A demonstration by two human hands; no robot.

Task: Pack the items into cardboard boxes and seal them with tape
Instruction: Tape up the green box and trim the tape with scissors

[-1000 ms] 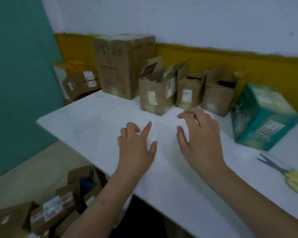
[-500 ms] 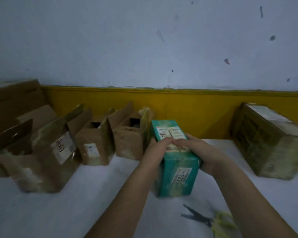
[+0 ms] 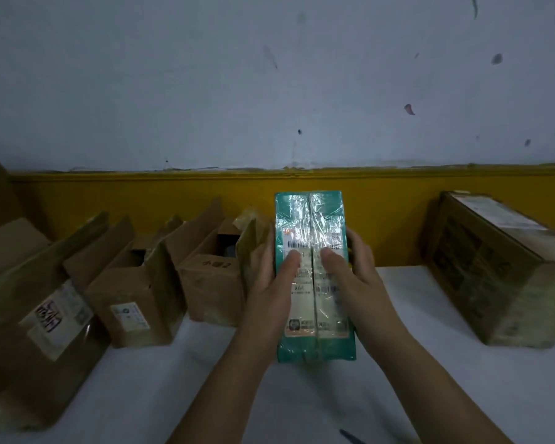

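Between left hand (image 3: 267, 291), right hand (image 3: 364, 285) fingers (image 3: 357, 246): teal box (image 3: 313, 216).

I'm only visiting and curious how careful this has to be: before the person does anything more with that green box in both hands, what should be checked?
1. Grip: left hand and right hand hold the green box by its sides, thumbs on top: ok.
2. Seal: shiny clear wrap covers the top seam: ok.
3. Box lifted or resting on the table: cannot tell.
4. Bare table in front for setting it down: ok.
5. Nearest brown box has its flaps open: ok.
6. Scissors: only a dark tip shows at the bottom edge: cannot tell.
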